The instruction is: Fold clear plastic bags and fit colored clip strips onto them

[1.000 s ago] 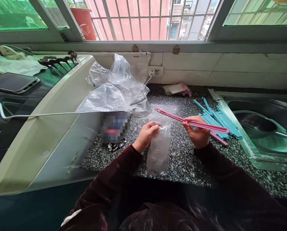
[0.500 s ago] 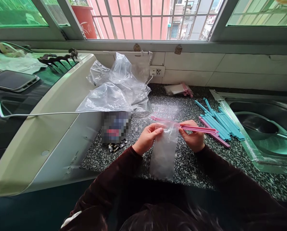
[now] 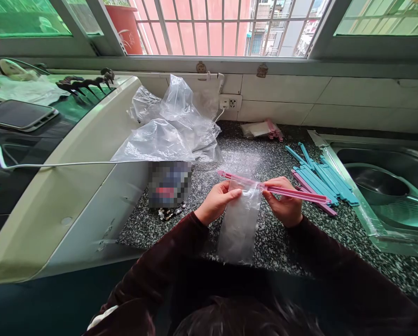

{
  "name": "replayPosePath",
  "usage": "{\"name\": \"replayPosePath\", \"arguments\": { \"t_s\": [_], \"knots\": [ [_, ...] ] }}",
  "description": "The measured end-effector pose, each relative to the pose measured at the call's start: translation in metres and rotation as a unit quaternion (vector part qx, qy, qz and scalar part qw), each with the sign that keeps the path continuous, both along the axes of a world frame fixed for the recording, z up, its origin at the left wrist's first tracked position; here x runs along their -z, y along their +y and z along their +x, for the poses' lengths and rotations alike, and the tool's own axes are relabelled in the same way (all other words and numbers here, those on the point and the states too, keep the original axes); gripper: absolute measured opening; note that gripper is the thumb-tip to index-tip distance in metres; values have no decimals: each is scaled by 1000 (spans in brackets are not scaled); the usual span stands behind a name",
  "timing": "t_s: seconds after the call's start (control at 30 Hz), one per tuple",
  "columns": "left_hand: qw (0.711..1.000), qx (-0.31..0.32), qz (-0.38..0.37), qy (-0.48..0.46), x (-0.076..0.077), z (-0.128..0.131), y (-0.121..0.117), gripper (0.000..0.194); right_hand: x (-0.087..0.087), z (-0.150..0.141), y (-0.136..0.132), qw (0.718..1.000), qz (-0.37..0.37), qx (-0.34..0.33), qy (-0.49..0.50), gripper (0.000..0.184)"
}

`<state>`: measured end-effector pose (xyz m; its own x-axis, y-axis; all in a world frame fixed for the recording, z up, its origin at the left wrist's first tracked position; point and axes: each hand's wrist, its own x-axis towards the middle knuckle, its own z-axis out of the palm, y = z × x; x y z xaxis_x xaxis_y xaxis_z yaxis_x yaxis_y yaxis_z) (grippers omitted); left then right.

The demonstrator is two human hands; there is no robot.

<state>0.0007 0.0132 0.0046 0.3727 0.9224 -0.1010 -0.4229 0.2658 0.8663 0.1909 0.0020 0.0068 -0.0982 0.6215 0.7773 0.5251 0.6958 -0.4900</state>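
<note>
A small clear plastic bag (image 3: pixel 240 228) hangs upright between my hands, its lower end near the counter's front edge. My left hand (image 3: pixel 218 200) pinches the bag's upper left side, thumb on the front. Across the bag's top lies one pink arm of a bag sealing clip (image 3: pixel 296 192), poking out past the left side. My right hand (image 3: pixel 283 199) is closed on the clip at the bag's upper right corner. From there the clip's pink length sticks out to the right. Fingers partly hide the joint between the pink parts.
Blue and pink clip strips (image 3: pixel 321 179) lie fanned beside the sink (image 3: pixel 387 149). A packet with pink pieces (image 3: pixel 261 129) rests near the wall. Crumpled clear plastic (image 3: pixel 173 130) and a blurred-out item (image 3: pixel 169 184) are on the left. A white cable (image 3: pixel 72 164) stretches across the left side.
The pink clip arm at the bag's top shows more clearly past its left side, and the right-hand length reaches farther right. My right hand has shifted slightly right; the left thumb moved right across the bag.
</note>
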Motion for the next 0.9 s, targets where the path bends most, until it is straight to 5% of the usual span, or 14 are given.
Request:
{"name": "replayPosePath", "arguments": {
  "t_s": [0.6,0.9],
  "knots": [
    [1000,-3,-13,1,-2,-1,7,41,3,-2,1,1000,-10,-17,-7,7],
    [998,18,-57,24,8,-1,12,41,17,3,6,996,-94,-4,-3,4]
  ]
}}
